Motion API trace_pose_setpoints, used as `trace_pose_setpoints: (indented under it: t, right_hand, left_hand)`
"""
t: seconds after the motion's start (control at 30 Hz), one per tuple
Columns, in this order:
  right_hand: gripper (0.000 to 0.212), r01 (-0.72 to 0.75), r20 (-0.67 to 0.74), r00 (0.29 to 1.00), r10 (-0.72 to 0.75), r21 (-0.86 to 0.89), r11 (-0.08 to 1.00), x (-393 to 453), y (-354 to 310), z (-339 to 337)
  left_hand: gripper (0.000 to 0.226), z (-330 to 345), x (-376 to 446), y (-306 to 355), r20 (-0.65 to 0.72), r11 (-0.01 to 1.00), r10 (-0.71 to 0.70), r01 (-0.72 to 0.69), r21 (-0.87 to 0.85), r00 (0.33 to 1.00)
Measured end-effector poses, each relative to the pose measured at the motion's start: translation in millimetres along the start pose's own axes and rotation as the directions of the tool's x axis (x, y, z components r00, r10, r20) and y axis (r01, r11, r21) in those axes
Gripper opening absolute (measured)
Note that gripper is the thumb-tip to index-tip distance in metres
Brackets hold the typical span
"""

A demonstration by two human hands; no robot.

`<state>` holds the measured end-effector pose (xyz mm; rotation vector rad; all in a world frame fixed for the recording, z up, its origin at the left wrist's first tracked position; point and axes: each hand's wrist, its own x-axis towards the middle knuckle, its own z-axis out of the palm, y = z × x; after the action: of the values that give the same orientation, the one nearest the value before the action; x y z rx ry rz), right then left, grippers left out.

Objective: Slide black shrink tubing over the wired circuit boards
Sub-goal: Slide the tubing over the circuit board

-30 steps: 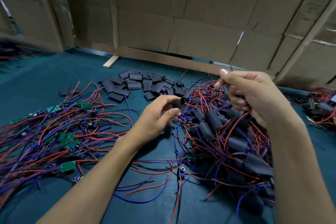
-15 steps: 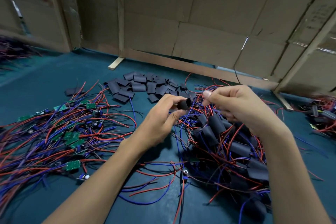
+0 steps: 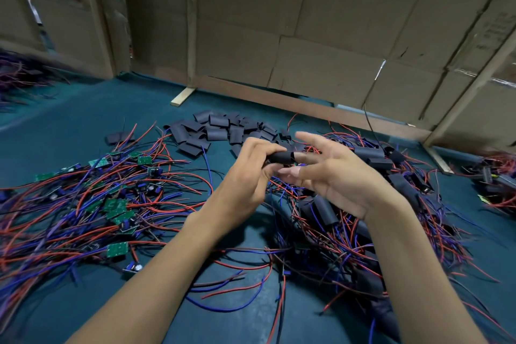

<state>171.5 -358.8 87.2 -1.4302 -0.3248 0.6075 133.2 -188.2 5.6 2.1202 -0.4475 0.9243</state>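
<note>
The tube pile serves as landmark, lying on the table toward its far side. Behind the pile stands a cardboard wall, with a wood strip lying on the table between the two, to the pile's left. Left of the pile and nearer the viewer spreads a tangle of bare boards and wires. Right of the pile and nearer lies a heap of sleeved boards. Just in front of the pile, above the table, the left hand and right hand meet, a tube between them. One stray tube lies left of the pile.
</note>
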Motion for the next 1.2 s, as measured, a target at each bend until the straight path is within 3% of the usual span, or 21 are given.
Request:
trace_pose_setpoints:
  t: [0.1,0.2,0.27,0.33,0.57,0.8,0.97,1.1,1.2]
  right_hand:
    - [0.061,-0.062,-0.097,0.993,0.063,0.016,0.998,0.9,0.0,-6.1]
    - [0.039,-0.137,-0.127,0.985,0.118,-0.157,0.978,0.8,-0.9,-13.0]
    - [0.022,-0.134,-0.125,0.986,0.108,-0.218,0.967,1.9,-1.1,-18.2]
    - [0.01,-0.092,-0.114,0.991,0.073,-0.174,0.98,2.8,-1.7,-22.8]
    - [0.023,0.021,-0.068,0.997,-0.036,-0.216,0.976,0.7,-1.8,-23.8]
    - [0.011,0.109,-0.129,0.978,-0.164,-0.351,0.93,1.4,-3.8,-28.0]
    - [0.012,0.129,-0.112,0.971,-0.213,-0.504,0.854,-2.5,-7.1,-26.7]
    - [0.014,0.102,-0.117,0.963,-0.241,-0.672,0.734,-2.7,-5.0,-19.8]
    - [0.015,0.078,-0.136,0.963,-0.234,-0.688,0.721,-3.8,-4.4,-17.8]
  left_hand:
    - [0.027,-5.4,1.1,-2.0,-0.008,1.0,-0.011,0.011,0.022,1.0]
    - [0.03,-6.5,0.7,-3.8,0.016,0.999,-0.024,0.023,0.037,1.0]
    - [0.032,-7.3,0.3,-5.3,0.04,0.997,-0.04,0.038,0.062,0.998]
    - [0.035,-8.8,-0.2,-7.4,0.074,0.993,-0.054,0.046,0.112,0.996]
    - [0.035,-7.3,0.0,-12.3,0.137,0.997,-0.01,0.0,0.072,0.99]
    - [0.034,-7.4,0.6,-9.7,0.189,0.999,0.002,-0.011,0.043,0.982]
    - [0.032,-6.6,-1.4,-6.9,0.205,0.998,0.007,-0.018,0.054,0.979]
    - [0.033,-6.7,0.0,-3.5,0.201,0.995,0.023,-0.043,0.095,0.979]
    - [0.033,-6.7,-0.3,-2.0,0.203,0.997,0.016,-0.03,0.067,0.979]
